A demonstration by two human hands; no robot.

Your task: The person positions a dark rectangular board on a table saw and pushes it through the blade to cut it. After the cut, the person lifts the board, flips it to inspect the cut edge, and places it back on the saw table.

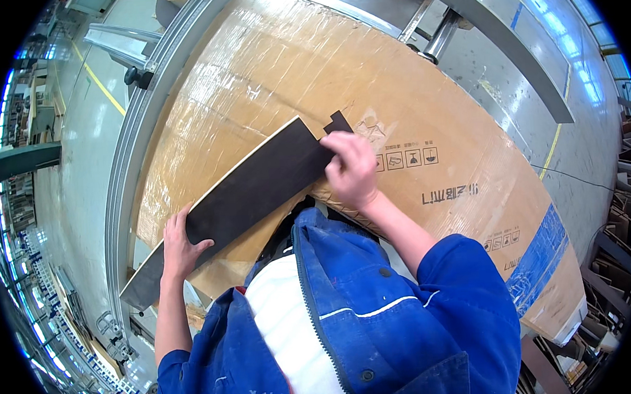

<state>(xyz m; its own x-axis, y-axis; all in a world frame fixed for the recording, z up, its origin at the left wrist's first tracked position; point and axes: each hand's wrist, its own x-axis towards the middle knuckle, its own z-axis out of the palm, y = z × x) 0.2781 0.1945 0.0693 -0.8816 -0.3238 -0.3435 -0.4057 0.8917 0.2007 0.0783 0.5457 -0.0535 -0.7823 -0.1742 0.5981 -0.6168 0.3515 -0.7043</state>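
Observation:
A long, narrow dark board (250,182) with a pale upper edge lies slantwise in front of me, from lower left to upper right. My left hand (179,243) grips it near its lower left end, fingers over the pale edge and thumb spread on the dark face. At the other end is my right hand (353,168), its fingers curled and slightly blurred. A small dark notched piece (339,121) juts out past those fingers; whether it belongs to the board or is separate, I cannot tell. What the right fingers pinch is hidden.
Beneath the board spreads a large brown panel (252,72) wrapped in clear film, with blue tape (540,256) on its right. A metal rail (131,142) with a black knob (138,78) runs along the left. A grey beam (507,37) crosses the far right. Stacked boards (612,274) stand right.

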